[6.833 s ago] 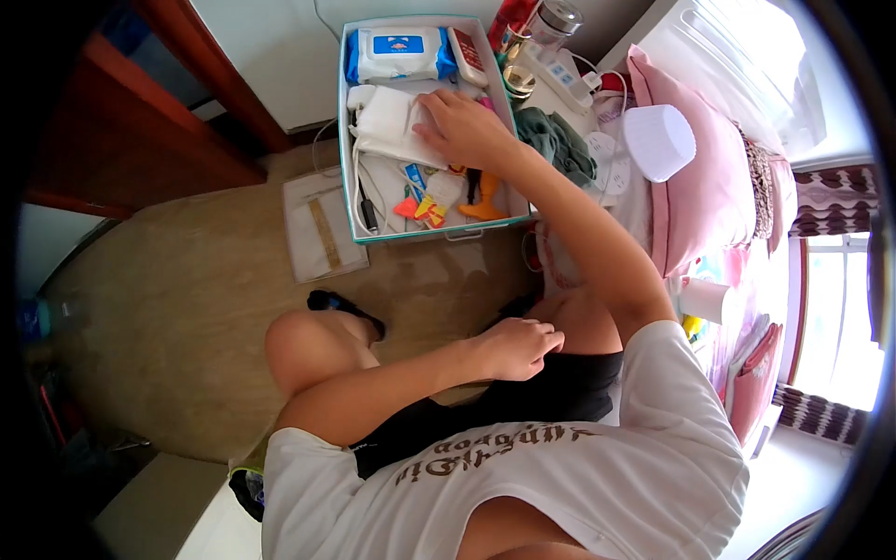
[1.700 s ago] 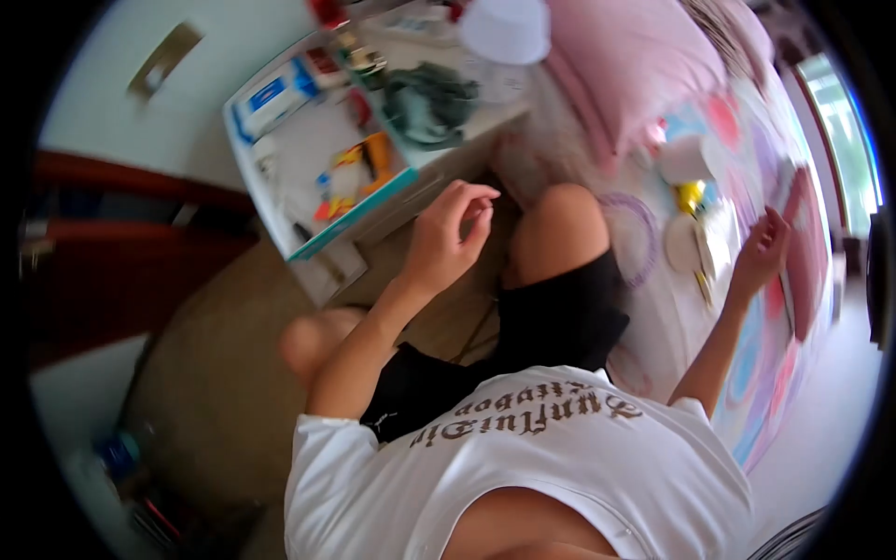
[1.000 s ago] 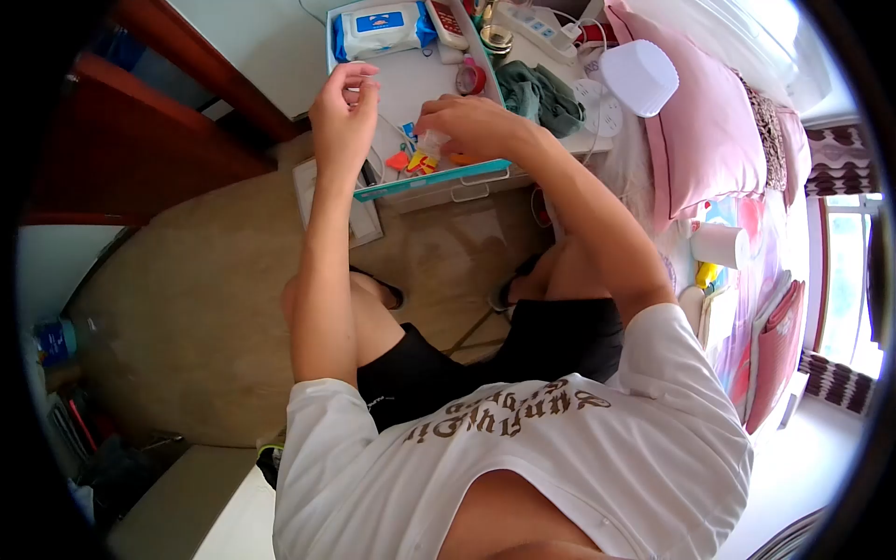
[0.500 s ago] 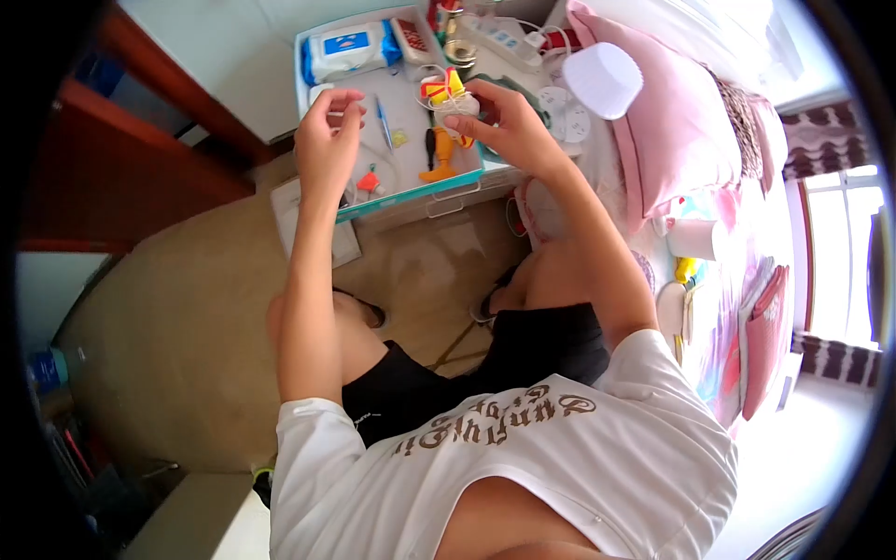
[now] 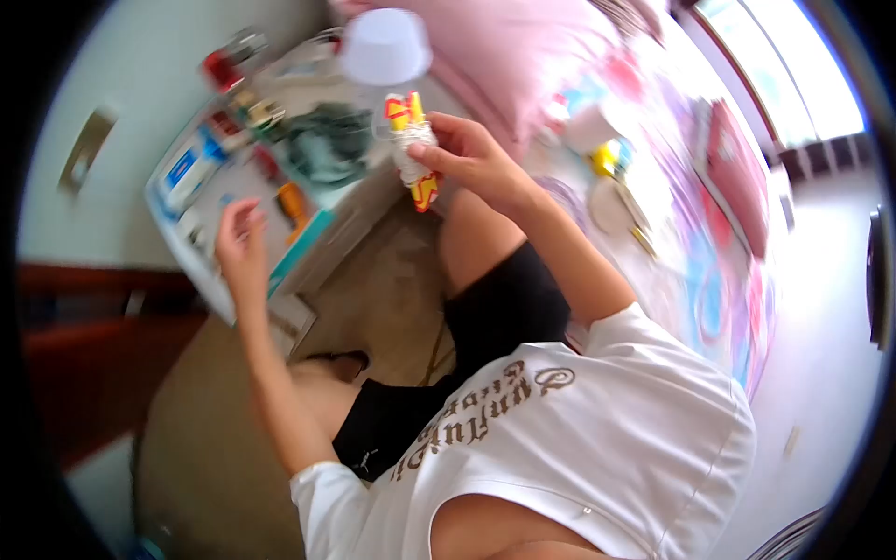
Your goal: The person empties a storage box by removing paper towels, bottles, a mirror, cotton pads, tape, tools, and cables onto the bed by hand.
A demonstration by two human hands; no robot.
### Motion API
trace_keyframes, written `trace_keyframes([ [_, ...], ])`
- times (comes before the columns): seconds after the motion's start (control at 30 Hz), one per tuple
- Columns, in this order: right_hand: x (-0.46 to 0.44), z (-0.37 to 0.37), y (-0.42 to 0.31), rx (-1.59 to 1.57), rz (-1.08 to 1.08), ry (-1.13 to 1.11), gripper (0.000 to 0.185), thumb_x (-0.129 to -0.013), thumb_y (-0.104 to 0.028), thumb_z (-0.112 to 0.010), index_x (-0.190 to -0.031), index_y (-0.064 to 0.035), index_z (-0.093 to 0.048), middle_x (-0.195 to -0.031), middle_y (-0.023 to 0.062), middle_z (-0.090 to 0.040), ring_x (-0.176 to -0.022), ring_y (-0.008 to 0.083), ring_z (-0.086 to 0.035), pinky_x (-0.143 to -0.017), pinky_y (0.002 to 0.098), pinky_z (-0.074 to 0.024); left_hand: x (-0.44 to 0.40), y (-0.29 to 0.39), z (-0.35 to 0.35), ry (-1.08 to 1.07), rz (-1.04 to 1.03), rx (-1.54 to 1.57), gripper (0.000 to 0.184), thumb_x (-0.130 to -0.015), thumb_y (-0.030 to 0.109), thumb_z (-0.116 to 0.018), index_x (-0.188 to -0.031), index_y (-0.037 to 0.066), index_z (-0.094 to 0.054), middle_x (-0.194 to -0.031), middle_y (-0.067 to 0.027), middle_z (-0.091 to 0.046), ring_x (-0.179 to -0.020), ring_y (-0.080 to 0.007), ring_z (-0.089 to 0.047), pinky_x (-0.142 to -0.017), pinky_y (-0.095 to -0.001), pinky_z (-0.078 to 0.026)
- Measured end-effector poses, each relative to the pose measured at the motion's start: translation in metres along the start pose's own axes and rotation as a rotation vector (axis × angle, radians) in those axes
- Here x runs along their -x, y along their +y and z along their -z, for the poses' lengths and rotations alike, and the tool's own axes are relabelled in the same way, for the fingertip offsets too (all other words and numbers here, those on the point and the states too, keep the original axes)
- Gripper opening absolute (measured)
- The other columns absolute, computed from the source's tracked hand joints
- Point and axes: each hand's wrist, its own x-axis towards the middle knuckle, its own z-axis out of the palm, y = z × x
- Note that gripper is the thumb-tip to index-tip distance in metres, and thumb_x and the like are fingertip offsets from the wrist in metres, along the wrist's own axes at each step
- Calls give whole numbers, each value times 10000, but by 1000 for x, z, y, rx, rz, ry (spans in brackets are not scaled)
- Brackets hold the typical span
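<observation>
My right hand point(image 5: 476, 163) pinches a yellow and red winder point(image 5: 425, 194) wrapped with white string point(image 5: 413, 154). The winder is held upright off the right front of the bedside cabinet, its ends sticking out above and below the string. My left hand point(image 5: 243, 243) hovers over the near left part of a white box with a teal edge point(image 5: 301, 245); its fingers are loosely curled, with nothing seen in them. Inside the box lie an orange-handled tool point(image 5: 292, 203) and a blue and white wipes pack point(image 5: 189, 175). Motion blurs the smaller things there.
A white lampshade point(image 5: 385, 47) stands behind the winder. Dark green cloth point(image 5: 329, 145) lies beside the box. To the right is a bed with a pink pillow point(image 5: 532, 56), a white cylinder point(image 5: 593, 128) and a pink folded item point(image 5: 733, 177). A brown door is at left.
My right hand has lifted the string winder out from over the box and carried it toward the bed side. The view has turned right. My left hand stays by the box.
</observation>
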Motion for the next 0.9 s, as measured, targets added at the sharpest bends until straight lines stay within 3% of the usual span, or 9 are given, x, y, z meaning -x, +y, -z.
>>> trace_keyframes([
  [0.1, 50, 49, -5, 49, -20, 167, 407, -1046, -264, -698, -1373, -40, -607, -1137, -11, -719, -999, 58, -661, -846, 241, -535, 6, 9, -6, -35, 14, -70, 192, -1066, 129, -590, -1195, 8, -665, -1055, -66, -688, -945, -149, -663, -881, -303, -560],
  [0.23, 116, 134, -9, 271, -34, 508, 391, -1066, -247, -664, -1384, -24, -614, -1157, -13, -716, -997, 51, -645, -853, 248, -536, 12, 16, -16, -101, -17, -148, 199, -1081, 143, -579, -1214, 19, -659, -1082, -74, -697, -943, -153, -674, -843, -297, -552],
  [0.33, 161, 188, -47, 227, 55, 863, 381, -1069, -318, -647, -1315, -29, -630, -1082, 45, -724, -933, 117, -692, -785, 280, -578, 12, 6, -22, -119, -11, -160, 206, -1081, 149, -583, -1225, 23, -660, -1110, -75, -710, -943, -161, -680, -835, -294, -552],
  [0.47, 200, 274, -53, 128, 173, 906, 463, -1065, -381, -643, -1238, 48, -621, -1003, 106, -712, -814, 166, -709, -714, 291, -603, 3, -5, -16, -137, -1, -199, 212, -1083, 139, -573, -1239, 24, -659, -1104, -98, -711, -963, -175, -687, -857, -302, -564],
  [0.53, 199, 312, -33, 314, -38, 1062, 478, -1053, -401, -659, -1171, 62, -638, -971, 111, -709, -767, 162, -705, -705, 284, -605, 1, -1, -17, -124, -10, -192, 217, -1085, 126, -559, -1252, 24, -654, -1093, -109, -708, -975, -179, -688, -873, -305, -568],
  [0.67, 181, 382, 15, 355, -210, 957, 467, -1038, -407, -683, -1111, 55, -680, -949, 112, -706, -758, 154, -705, -715, 281, -598, -4, -14, -11, -135, -6, -206, 224, -1086, 124, -555, -1263, 26, -652, -1097, -104, -709, -986, -182, -689, -883, -307, -568],
  [0.73, 164, 412, 29, 405, -277, 969, 467, -998, -425, -719, -1053, 39, -716, -827, 95, -719, -744, 142, -728, -606, 259, -569, -7, -19, -8, -102, -22, -177, 226, -1082, 121, -560, -1263, 29, -658, -1108, -103, -713, -999, -188, -694, -881, -316, -567],
  [0.87, 137, 428, 27, 503, -372, 1066, 525, -948, -463, -755, -1085, 43, -722, -891, 124, -752, -788, 206, -738, -704, 340, -595, -12, -18, 13, -60, 0, -274, 227, -1072, 115, -570, -1259, 28, -665, -1129, -104, -718, -1039, -197, -697, -897, -328, -561],
  [0.9, 133, 432, 32, 814, -410, 1176, 495, -938, -435, -757, -1110, 28, -725, -940, 140, -761, -835, 257, -737, -772, 396, -589, -13, -21, 18, -38, 22, -279, 226, -1067, 119, -578, -1252, 32, -672, -1130, -106, -721, -1052, -207, -698, -906, -335, -558],
])
